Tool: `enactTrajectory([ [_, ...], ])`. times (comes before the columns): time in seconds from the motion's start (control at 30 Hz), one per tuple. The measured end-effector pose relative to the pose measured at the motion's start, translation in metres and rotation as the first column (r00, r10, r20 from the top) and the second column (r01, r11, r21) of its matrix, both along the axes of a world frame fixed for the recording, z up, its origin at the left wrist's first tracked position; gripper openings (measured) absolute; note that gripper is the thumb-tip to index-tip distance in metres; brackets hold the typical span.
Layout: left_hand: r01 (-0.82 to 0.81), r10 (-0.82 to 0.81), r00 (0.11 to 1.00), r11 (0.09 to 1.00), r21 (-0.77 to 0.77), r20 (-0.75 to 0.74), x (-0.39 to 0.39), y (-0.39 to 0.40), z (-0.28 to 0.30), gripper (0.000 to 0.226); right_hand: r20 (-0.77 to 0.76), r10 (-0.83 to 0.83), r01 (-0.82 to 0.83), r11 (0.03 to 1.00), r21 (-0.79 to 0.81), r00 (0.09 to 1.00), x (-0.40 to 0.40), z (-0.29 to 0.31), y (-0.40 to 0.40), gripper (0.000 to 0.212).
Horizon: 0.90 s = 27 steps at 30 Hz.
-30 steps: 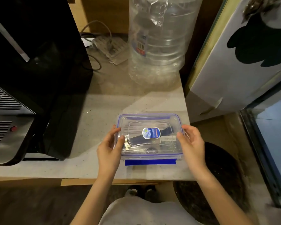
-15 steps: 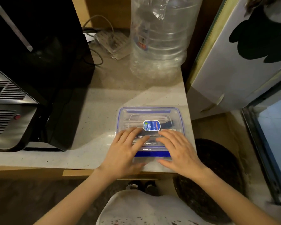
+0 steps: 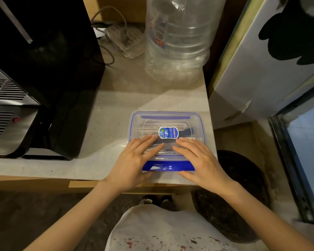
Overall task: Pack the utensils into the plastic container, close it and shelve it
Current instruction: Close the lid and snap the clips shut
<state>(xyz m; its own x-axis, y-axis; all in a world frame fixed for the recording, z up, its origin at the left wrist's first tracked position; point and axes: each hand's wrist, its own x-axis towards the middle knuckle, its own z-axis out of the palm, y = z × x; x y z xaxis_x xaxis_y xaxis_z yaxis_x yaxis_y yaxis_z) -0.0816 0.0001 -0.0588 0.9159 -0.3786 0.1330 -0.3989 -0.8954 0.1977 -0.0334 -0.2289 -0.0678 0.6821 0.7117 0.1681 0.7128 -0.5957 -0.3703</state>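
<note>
Pressing down on a clear plastic container [image 3: 166,124] at the near edge of a speckled counter [image 3: 105,127], a person works on sealing it before it goes to a shelf. From the left of the scene: a black and steel appliance [image 3: 16,115] fills that side, with a cable [image 3: 107,57] trailing behind it. The left hand [image 3: 132,160] lies flat on the near-left part of the lid [image 3: 194,124], fingers straight and spread, gripping nothing. Through the lid, under its blue oval sticker [image 3: 168,132], pale and dark utensils [image 3: 186,131] show dimly inside; how many there are cannot be told. The blue front clip [image 3: 168,167] sticks out between the two thumbs and looks not yet snapped down, while the blue clip at the far edge [image 3: 165,117] appears to lie flush. The right hand [image 3: 201,160] mirrors the left, flat and open on the near-right part of the lid. A large empty water bottle [image 3: 178,42] stands behind the container, and a white panel [image 3: 261,69] leans at the far right. By the look of it, packing is done and the lid is seated; latching the front clip and shelving remain.
</note>
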Motion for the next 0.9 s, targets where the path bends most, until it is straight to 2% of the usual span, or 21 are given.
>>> enactTrajectory([
  [0.1, 0.009, -0.010, 1.000, 0.998, -0.061, -0.020, 0.001, 0.004, 0.001, 0.079, -0.068, 0.021, -0.020, 1.000, 0.014, 0.997, 0.003, 0.005, -0.003, 0.070],
  [0.23, 0.022, -0.024, 1.000, 0.995, -0.100, -0.017, 0.005, 0.008, 0.003, 0.065, -0.104, 0.020, -0.011, 0.996, 0.083, 0.994, 0.006, 0.007, -0.005, 0.051],
  [0.4, 0.035, -0.039, 0.999, 0.991, -0.126, -0.033, 0.007, 0.010, 0.005, 0.051, -0.108, -0.002, 0.016, 0.991, 0.133, 0.994, 0.004, -0.001, -0.004, 0.049],
  [0.53, 0.049, -0.055, 0.998, 0.991, -0.128, -0.042, 0.010, 0.012, 0.003, 0.058, -0.148, -0.003, 0.030, 0.983, 0.181, 0.989, 0.006, -0.002, -0.003, 0.047],
  [0.7, 0.055, -0.064, 0.996, 0.989, -0.136, -0.058, 0.014, 0.014, 0.008, 0.056, -0.201, -0.014, 0.068, 0.962, 0.264, 0.979, 0.008, -0.001, -0.003, 0.043],
  [0.8, 0.025, -0.046, 0.995, 0.972, -0.235, -0.086, 0.025, 0.014, 0.019, 0.060, -0.259, -0.047, 0.145, 0.916, 0.373, 0.965, 0.019, 0.006, 0.003, 0.032],
  [0.9, -0.046, 0.032, 0.998, 0.950, -0.308, -0.051, 0.047, 0.011, 0.025, 0.054, -0.214, -0.100, 0.176, 0.910, 0.376, 0.972, 0.046, 0.013, 0.009, 0.028],
])
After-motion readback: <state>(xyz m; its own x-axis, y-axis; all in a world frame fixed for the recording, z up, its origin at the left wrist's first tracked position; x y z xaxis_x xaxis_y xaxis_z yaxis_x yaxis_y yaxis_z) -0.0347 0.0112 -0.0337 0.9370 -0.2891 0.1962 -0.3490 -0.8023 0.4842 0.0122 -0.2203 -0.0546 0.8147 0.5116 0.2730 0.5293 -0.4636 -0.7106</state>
